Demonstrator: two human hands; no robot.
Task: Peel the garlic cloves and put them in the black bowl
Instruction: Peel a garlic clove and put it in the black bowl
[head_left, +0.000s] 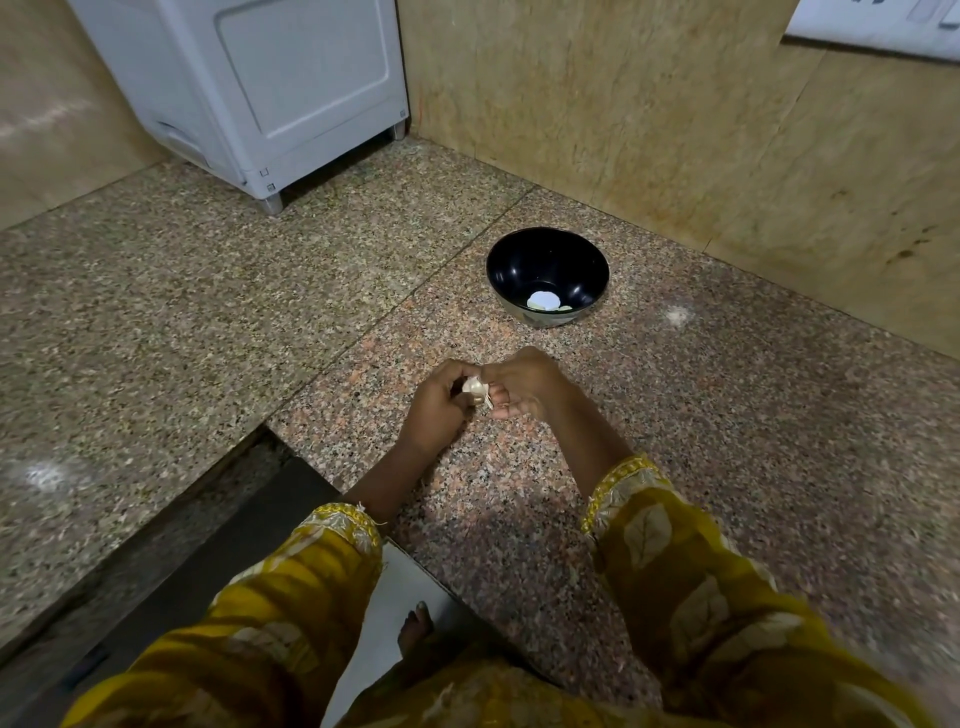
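A black bowl stands on the speckled granite counter, beyond my hands and slightly right. At its bottom lie a white peeled garlic clove and a smaller pale piece. My left hand and my right hand meet over the counter, fingertips together. Between them is a garlic clove with pale papery skin hanging loose. Both hands pinch it. Most of the clove is hidden by my fingers.
A white appliance on short feet stands at the back left. Tan stone walls close the corner behind the bowl. The counter edge drops to a dark recess at lower left. My foot shows below, beside a white surface.
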